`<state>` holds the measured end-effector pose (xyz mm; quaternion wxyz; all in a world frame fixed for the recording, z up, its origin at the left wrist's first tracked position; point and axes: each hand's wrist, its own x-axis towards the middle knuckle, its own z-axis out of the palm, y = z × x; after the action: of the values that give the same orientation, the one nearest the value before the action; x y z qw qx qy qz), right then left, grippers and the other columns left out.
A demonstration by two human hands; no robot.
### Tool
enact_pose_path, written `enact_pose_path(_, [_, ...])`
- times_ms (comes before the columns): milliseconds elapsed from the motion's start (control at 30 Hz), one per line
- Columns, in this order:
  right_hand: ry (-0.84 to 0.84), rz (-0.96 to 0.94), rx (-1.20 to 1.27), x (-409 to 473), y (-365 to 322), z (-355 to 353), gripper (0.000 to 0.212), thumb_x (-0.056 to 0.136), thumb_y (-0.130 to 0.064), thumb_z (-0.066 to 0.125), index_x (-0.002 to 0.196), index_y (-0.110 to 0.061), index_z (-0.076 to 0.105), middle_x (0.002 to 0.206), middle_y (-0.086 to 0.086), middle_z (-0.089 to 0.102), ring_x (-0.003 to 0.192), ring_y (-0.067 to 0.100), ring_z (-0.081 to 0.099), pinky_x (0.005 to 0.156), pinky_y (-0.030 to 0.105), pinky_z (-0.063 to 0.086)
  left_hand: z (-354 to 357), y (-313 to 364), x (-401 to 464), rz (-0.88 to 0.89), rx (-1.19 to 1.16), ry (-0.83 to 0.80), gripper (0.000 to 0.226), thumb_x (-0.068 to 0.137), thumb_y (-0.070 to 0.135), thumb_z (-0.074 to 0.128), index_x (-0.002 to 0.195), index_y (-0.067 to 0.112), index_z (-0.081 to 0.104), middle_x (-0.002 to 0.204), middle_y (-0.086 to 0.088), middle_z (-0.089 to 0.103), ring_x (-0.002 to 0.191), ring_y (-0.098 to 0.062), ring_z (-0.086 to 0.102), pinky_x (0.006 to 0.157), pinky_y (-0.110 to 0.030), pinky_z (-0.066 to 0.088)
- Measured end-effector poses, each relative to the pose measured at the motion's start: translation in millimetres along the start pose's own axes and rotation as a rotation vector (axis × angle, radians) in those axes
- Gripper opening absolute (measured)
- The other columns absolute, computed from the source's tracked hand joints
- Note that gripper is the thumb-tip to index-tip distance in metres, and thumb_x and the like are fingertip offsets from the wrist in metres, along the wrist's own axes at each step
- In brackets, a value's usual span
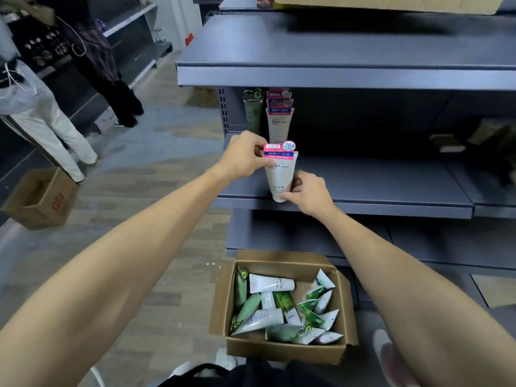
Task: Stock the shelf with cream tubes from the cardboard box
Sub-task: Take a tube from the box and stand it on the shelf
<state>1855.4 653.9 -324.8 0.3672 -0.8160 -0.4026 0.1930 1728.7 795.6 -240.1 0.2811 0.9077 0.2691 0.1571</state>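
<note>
A white cream tube (280, 174) is held upright at the front lip of the middle shelf (363, 188), cap end down and pink-labelled crimp end up, so its long axis runs from 12 to 6 o'clock. The crimp end is pinched by the left hand (243, 157), thumb and fingers curled onto the pink header from the 9 o'clock side. The cap end is gripped by the right hand (305, 191), fingers clamped on it from the 3 o'clock side. Both hands are on the tube, so neither is nearer. Toward 12 o'clock, deeper on the same shelf, a row of matching tubes (280, 118) is seen standing, with a green tube (253, 113) just beside it at 9 o'clock. The next move is judged to be a push toward 12 o'clock into line with that row. The cardboard box (284, 350), many tubes lying loose inside, is found on the floor at 6 o'clock.
</note>
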Motion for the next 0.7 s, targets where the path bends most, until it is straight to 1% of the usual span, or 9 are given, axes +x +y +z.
enact_pose_path(67, [-0.025,0.006,0.034,2.6,-0.6,0.9,0.036,0.074,-0.018,0.084,0.103,-0.010,0.064,0.086,-0.003,0.070,0.072,0.004,0.066,0.065,0.007,0.046,0.8,-3.3,3.1,0.006,0.015,0.009,0.015,0.076,0.033,0.083,0.078,0.022,0.072,0.075,0.001,0.073,0.072,-0.013,0.066,0.076,-0.030,0.052])
enact_pose_path(133, [-0.032,0.015,0.067,5.6,0.8,2.2,0.036,0.075,-0.016,0.084,0.104,-0.011,0.063,0.086,-0.003,0.069,0.069,-0.003,0.063,0.059,0.001,0.042,3.0,-6.6,7.5,0.022,0.041,0.017,0.013,0.077,0.036,0.082,0.080,0.026,0.073,0.074,0.003,0.072,0.073,-0.012,0.063,0.079,-0.030,0.049])
enact_pose_path(233, [-0.023,0.038,0.076,10.8,4.1,4.2,0.037,0.075,-0.015,0.084,0.106,-0.010,0.064,0.089,-0.001,0.070,0.070,0.000,0.064,0.057,0.001,0.042,8.2,-13.6,16.1,0.020,0.061,0.014,0.016,0.077,0.039,0.081,0.080,0.024,0.074,0.073,0.003,0.070,0.079,-0.018,0.063,0.084,-0.036,0.050])
enact_pose_path(333, [-0.020,0.056,0.067,17.7,8.8,6.6,0.037,0.077,-0.013,0.082,0.108,-0.007,0.064,0.095,0.004,0.072,0.075,0.008,0.066,0.058,0.001,0.043,13.6,-17.9,22.9,0.011,0.037,-0.009,0.015,0.076,0.036,0.082,0.077,0.025,0.072,0.070,0.004,0.068,0.076,-0.018,0.061,0.079,-0.040,0.053])
enact_pose_path(400, [-0.028,0.063,0.055,22.1,12.0,8.4,0.035,0.078,-0.014,0.082,0.107,-0.007,0.063,0.098,0.005,0.073,0.077,0.009,0.066,0.057,0.001,0.042,17.3,-20.0,27.0,0.005,0.011,-0.025,0.013,0.077,0.033,0.083,0.076,0.028,0.071,0.071,0.003,0.069,0.073,-0.016,0.060,0.076,-0.040,0.053])
enact_pose_path(467, [-0.036,0.073,0.046,28.5,13.9,9.6,0.034,0.079,-0.016,0.081,0.107,-0.009,0.063,0.098,0.003,0.073,0.077,0.007,0.066,0.057,0.001,0.041,19.1,-20.6,33.3,0.000,0.001,-0.028,0.012,0.077,0.031,0.082,0.082,0.024,0.073,0.075,0.000,0.072,0.073,-0.016,0.064,0.074,-0.039,0.054])
enact_pose_path(567, [-0.039,0.075,0.041,40.4,13.3,10.1,0.036,0.078,-0.018,0.081,0.109,-0.009,0.064,0.099,0.002,0.074,0.080,0.008,0.068,0.060,0.002,0.042,16.5,-20.1,45.1,0.005,0.024,-0.030,0.018,0.078,0.031,0.081,0.089,0.018,0.075,0.076,0.002,0.072,0.073,-0.016,0.066,0.069,-0.032,0.053])
enact_pose_path(633, [-0.041,0.077,0.040,49.3,12.5,10.1,0.039,0.078,-0.018,0.082,0.111,-0.008,0.064,0.100,0.002,0.074,0.084,0.010,0.069,0.062,0.003,0.044,14.2,-20.7,52.9,0.000,0.034,-0.041,0.018,0.080,0.029,0.080,0.093,0.018,0.075,0.075,0.005,0.068,0.066,-0.010,0.060,0.060,-0.024,0.046])
enact_pose_path(700, [-0.045,0.079,0.039,58.6,11.7,10.4,0.038,0.078,-0.016,0.081,0.111,-0.007,0.064,0.099,0.003,0.074,0.081,0.009,0.068,0.060,0.002,0.044,13.3,-22.9,61.1,-0.016,0.042,-0.049,0.019,0.081,0.029,0.078,0.097,0.021,0.075,0.076,0.007,0.066,0.062,-0.004,0.056,0.054,-0.019,0.038])
